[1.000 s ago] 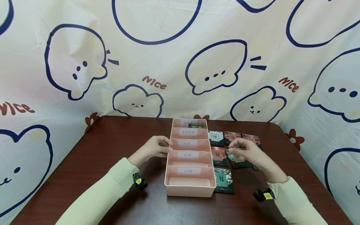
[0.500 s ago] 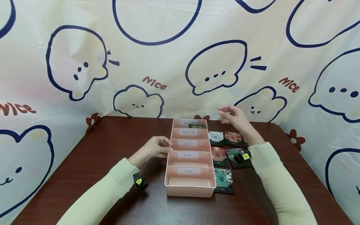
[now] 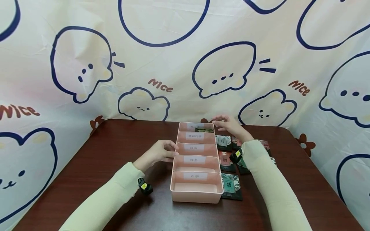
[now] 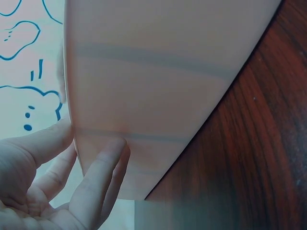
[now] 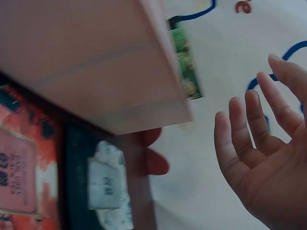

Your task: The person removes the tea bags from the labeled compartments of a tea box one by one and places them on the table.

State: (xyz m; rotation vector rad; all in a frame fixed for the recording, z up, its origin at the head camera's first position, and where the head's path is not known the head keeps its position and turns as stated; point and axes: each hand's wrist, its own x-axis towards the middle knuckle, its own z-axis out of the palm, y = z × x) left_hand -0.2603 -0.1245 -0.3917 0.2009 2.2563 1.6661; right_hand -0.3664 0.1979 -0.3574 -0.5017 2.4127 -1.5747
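Note:
A long pink divided box point(image 3: 196, 197) with labelled compartments stands lengthwise on the table. My left hand point(image 3: 157, 151) is at its left side, fingertips right at the rim; in the left wrist view extended fingers point(image 4: 100, 175) touch the outer wall. My right hand point(image 3: 229, 125) hovers just right of the box's far end, holding nothing, its fingers spread and slightly bent in the right wrist view. A green patterned packet point(image 3: 204, 130) stands in the farthest compartment, its top edge showing above the wall in the right wrist view.
Flat tea sachets lie right of the box: a white-labelled one point(image 3: 223, 141), a red one point(image 3: 225, 159), a green one point(image 3: 230, 186) and several partly hidden by the right forearm. A patterned cloth backdrop point(image 3: 179, 64) hangs behind the brown table point(image 3: 121, 138).
My right hand has swung from over the sachets up and left to the box's far end. The left hand has stayed at the box's side.

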